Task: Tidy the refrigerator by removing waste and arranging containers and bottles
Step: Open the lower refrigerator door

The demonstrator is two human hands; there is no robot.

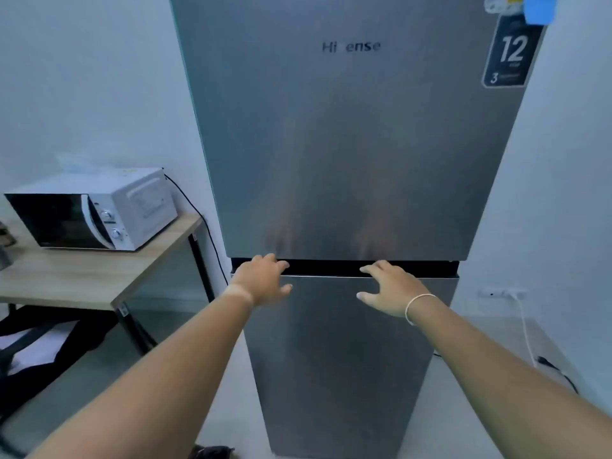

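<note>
The tall brushed-steel two-door refrigerator stands shut against the pale wall, beside a wooden table with a white microwave. Both hands, the left hand and the right hand, reach spread and empty toward the dark gap between the doors. Nothing is tidied yet; opening comes first, probably by hooking fingers under a door's edge and pulling.

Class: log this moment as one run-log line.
stage: start | tall silver refrigerator: doors closed | left hand, right hand: open, at door gap
</note>
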